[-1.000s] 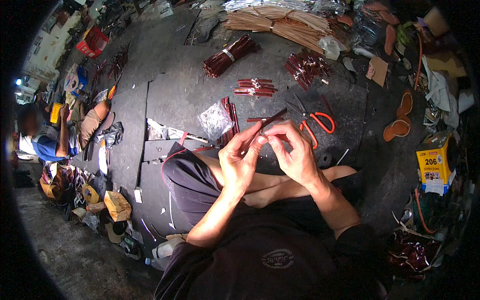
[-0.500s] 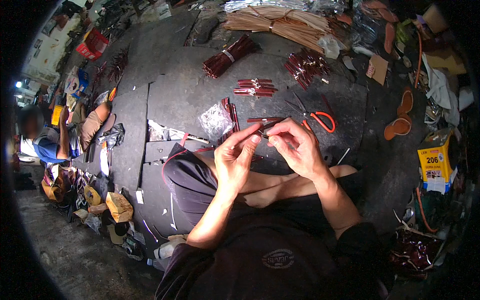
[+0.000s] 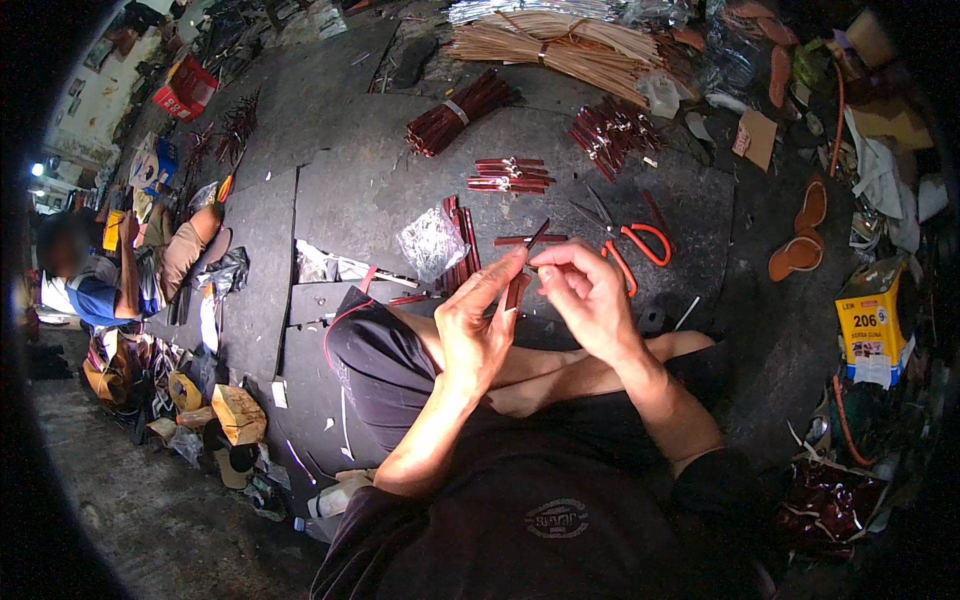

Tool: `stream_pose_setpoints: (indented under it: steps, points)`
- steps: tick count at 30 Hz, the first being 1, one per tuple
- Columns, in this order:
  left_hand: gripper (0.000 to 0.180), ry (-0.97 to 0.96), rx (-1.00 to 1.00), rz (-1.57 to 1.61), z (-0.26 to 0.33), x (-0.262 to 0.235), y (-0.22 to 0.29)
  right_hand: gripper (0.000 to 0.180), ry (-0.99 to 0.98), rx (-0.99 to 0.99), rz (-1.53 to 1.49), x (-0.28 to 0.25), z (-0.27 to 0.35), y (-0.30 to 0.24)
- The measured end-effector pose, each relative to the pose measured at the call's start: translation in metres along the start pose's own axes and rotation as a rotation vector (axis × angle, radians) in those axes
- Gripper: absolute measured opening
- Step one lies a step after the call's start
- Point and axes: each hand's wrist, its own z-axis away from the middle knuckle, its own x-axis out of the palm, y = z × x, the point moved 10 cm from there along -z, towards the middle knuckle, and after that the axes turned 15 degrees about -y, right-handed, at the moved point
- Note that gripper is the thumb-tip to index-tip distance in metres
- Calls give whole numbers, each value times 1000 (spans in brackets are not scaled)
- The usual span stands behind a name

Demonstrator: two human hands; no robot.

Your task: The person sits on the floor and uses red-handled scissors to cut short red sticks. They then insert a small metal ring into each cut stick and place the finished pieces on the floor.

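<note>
My left hand (image 3: 470,335) is closed on a dark red strap (image 3: 538,232). One end sticks up past the fingertips and the other shows below the thumb. Close beside it, my right hand (image 3: 598,308) has its thumb and forefinger pinched together near the strap; what lies between them is too small to make out. Just beyond both hands, a loose strap (image 3: 508,240) lies on the dark work surface. Orange-handled scissors (image 3: 649,243) rest to the right of it, blades partly apart. A clear plastic bag (image 3: 430,243) lies by more red straps (image 3: 463,225) on the left.
Farther off are a stack of straps with buckles (image 3: 510,183), a tied dark red bundle (image 3: 440,123), a buckled pile (image 3: 612,135) and tan strips (image 3: 550,50). Sandal soles (image 3: 797,254) and a yellow box (image 3: 872,325) stand right. Another person (image 3: 90,275) sits far left.
The strap has turned more upright in my left hand, its dark end now pointing up. My right fingertips have drawn slightly apart from the left ones.
</note>
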Motion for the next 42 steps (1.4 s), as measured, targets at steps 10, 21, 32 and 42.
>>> stream_pose_setpoints:
  steps: [10, 21, 32, 42]
  points:
    - [34, 8, 44, -31, -3, 0, 4, 16, 43, -176, 362, 2, 2, -25]
    - [23, -55, -73, -39, -3, -3, -3, 16, 70, -311, 637, 14, 3, -36]
    - [17, 64, -226, 531, 4, 5, -36, 21, 91, -330, 659, 15, 3, -46]
    - [18, 51, -148, 262, 3, 0, -18, 19, 94, -314, 638, 14, 6, -48]
